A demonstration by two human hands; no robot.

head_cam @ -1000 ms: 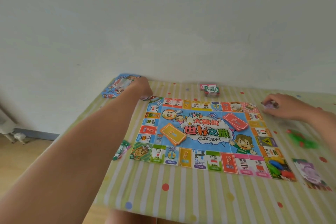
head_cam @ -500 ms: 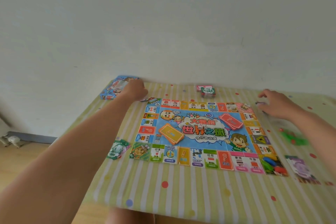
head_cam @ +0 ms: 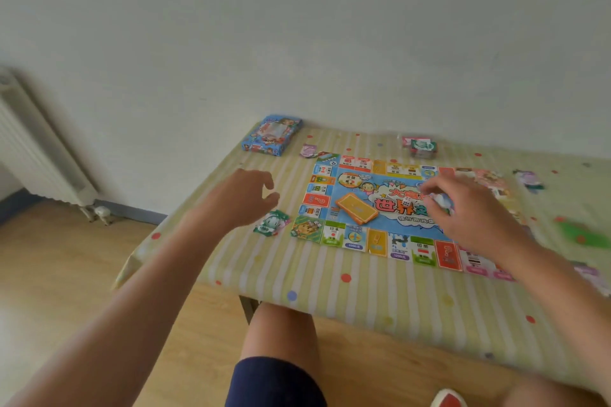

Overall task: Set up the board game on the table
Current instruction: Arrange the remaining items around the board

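Observation:
The colourful game board (head_cam: 363, 243) lies flat on the striped tablecloth (head_cam: 330, 277). An orange card deck (head_cam: 357, 208) sits on its left centre, and a white die (head_cam: 407, 202) lies beside the title art. My right hand (head_cam: 472, 211) hovers over the board's centre, fingers curled around a small pale blue thing that I cannot identify. Just left of the board my left hand (head_cam: 244, 195) hangs above the cloth with fingers apart and nothing in it. A green money bundle (head_cam: 272, 225) lies under its fingertips.
The blue game box (head_cam: 271, 135) rests at the table's far left corner, with a purple bundle (head_cam: 309, 150) beside it. A banknote stack (head_cam: 421, 145) sits behind the board. Green pieces (head_cam: 582, 235) and another purple bundle (head_cam: 529, 178) lie at the right. A radiator (head_cam: 39, 155) stands at the left wall.
My left hand has drawn back from the far left corner toward me. My right hand has moved from the table's right side to the board's centre. A die now shows on the board.

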